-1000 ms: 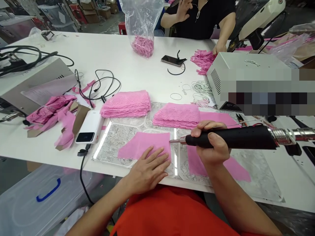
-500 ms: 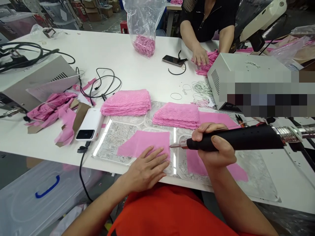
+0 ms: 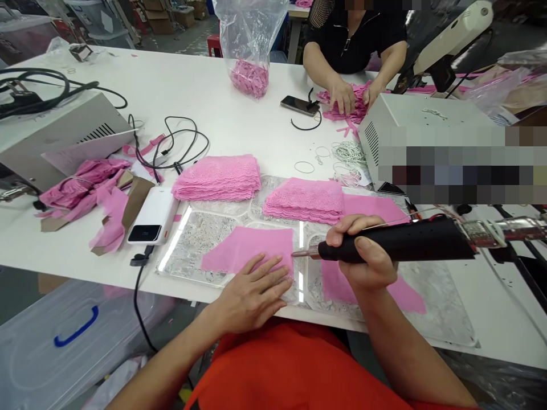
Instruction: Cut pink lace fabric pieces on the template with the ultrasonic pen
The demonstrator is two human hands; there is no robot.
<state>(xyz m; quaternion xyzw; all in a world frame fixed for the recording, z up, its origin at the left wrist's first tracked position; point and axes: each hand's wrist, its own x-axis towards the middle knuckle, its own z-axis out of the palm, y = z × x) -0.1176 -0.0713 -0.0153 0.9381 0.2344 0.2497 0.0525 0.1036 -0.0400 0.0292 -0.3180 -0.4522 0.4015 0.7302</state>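
Left hand (image 3: pixel 253 295): fingers spread, we pressed the thin pink fabric panel (image 3: pixel 250 247) beneath.
Right hand (image 3: pixel 371 265): we grasped the black metal-tipped cylindrical tool (image 3: pixel 401 241), tip at the panel's edge.
Gap between hands: grey marbled board (image 3: pixel 314 293).

Own hands: two, left hand (image 3: pixel 255 296) and right hand (image 3: pixel 365 259). Tool (image 3: pixel 410 240): one. Pink stacks: two, left stack (image 3: pixel 217 177) and right stack (image 3: pixel 304 199); layers too fine to count. Flat pink sheets: at least two, left sheet (image 3: pixel 252 246) and right sheet (image 3: pixel 405 295); cannot tell if the pink patch (image 3: pixel 374 206) makes a third. Power bank (image 3: pixel 156 206): one. Phone (image 3: pixel 298 105): one. Grey boxes: two, left box (image 3: pixel 55 134) and right box (image 3: pixel 404 109). Blue-handled bin (image 3: pixel 98 353): one. Co-worker (image 3: pixel 354 40): one, two hands visible. Rubber bands (image 3: pixel 350 152): several, tangled, exact count unreadable.
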